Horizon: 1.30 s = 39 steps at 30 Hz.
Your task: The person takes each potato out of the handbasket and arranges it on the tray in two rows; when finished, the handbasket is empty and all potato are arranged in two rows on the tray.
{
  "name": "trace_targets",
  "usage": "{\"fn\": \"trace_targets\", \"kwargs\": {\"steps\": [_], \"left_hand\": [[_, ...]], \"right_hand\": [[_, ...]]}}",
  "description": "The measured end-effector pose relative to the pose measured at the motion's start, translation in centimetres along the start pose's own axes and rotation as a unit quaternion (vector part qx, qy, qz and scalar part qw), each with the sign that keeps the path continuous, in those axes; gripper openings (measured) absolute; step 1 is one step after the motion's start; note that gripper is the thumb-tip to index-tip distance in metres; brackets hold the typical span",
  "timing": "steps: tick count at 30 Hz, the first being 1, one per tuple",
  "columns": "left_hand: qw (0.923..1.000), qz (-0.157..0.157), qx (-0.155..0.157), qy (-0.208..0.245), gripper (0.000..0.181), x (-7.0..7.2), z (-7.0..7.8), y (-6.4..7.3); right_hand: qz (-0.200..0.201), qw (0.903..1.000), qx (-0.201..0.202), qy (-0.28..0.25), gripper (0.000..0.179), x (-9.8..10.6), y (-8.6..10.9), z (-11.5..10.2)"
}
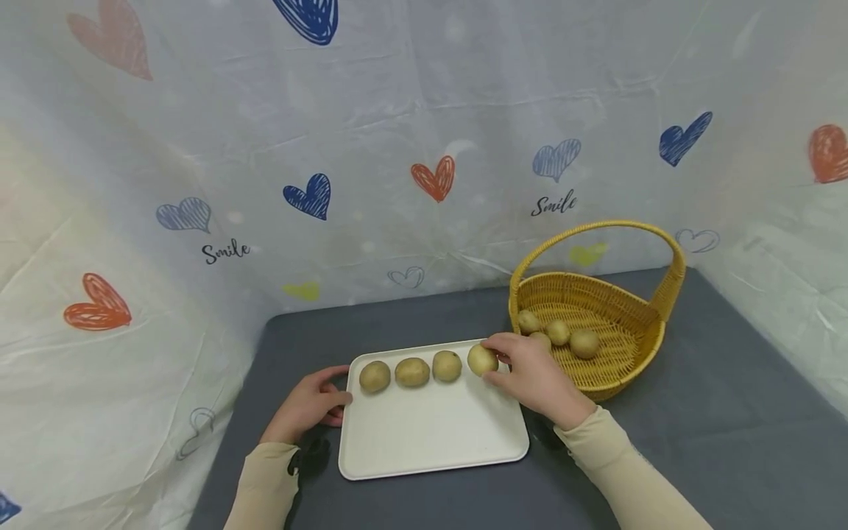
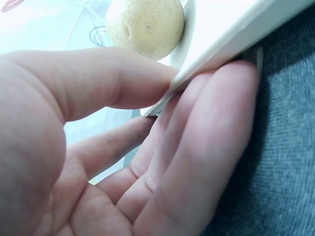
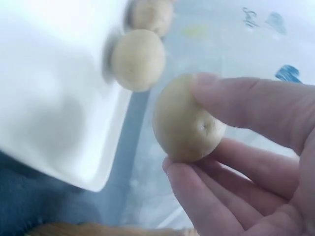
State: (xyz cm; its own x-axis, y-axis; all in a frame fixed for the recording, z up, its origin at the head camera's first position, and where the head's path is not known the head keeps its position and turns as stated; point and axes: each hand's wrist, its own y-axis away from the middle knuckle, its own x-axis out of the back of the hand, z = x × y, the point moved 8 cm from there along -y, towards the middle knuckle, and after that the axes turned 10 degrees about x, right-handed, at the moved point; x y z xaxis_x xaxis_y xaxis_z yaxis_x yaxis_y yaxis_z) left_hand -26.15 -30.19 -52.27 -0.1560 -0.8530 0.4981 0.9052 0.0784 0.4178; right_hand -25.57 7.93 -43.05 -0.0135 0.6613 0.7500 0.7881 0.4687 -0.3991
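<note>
A white tray (image 1: 430,434) lies on the dark cloth, with three potatoes (image 1: 412,372) in a row along its far side. My left hand (image 1: 310,401) pinches the tray's left edge, thumb on top and fingers under the rim, as the left wrist view shows. Over the far right corner of the tray, my right hand (image 1: 533,374) holds another potato (image 3: 184,120) between thumb and fingertips. Right of the tray stands a yellow wicker basket (image 1: 623,361) with several potatoes (image 1: 584,343) at its left and middle; my right hand partly covers its near left side.
The basket's tall arched handle (image 1: 599,224) rises above it. Dark grey cloth (image 1: 715,412) covers the table. Behind and at both sides hangs a white sheet (image 1: 371,96) printed with hearts.
</note>
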Motion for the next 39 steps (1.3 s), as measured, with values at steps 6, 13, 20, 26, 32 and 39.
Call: {"fn": "trace_targets", "kwargs": {"steps": [6, 13, 20, 26, 32, 39], "left_hand": [[1.0, -0.005, -0.003, 0.001, 0.067, -0.1, 0.0, -0.2], [1.0, -0.004, -0.002, -0.001, 0.068, 0.0, -0.1, -0.1], [1.0, -0.003, 0.001, -0.006, 0.068, 0.0, -0.3, -0.3], [1.0, -0.008, 0.005, 0.0, 0.07, -0.1, -0.5, -0.5], [0.9999, -0.009, 0.001, -0.004, 0.07, -0.1, -0.5, -0.5], [0.9999, -0.007, -0.001, -0.007, 0.07, 0.0, -0.6, -0.5]], "right_hand": [[0.016, 0.9992, 0.001, 0.037, 0.046, -1.4, -0.3, 0.1], [0.016, 0.9976, -0.008, 0.067, 0.044, -2.7, -0.4, 0.0], [0.024, 0.9962, -0.008, 0.084, 0.042, -3.4, -0.4, -0.1], [0.03, 0.9951, -0.014, 0.093, 0.041, -3.8, -0.3, 0.1], [0.034, 0.9946, -0.017, 0.096, 0.039, -4.1, -0.3, 0.1], [0.04, 0.9942, -0.015, 0.099, 0.039, -4.3, -0.3, 0.1]]}}
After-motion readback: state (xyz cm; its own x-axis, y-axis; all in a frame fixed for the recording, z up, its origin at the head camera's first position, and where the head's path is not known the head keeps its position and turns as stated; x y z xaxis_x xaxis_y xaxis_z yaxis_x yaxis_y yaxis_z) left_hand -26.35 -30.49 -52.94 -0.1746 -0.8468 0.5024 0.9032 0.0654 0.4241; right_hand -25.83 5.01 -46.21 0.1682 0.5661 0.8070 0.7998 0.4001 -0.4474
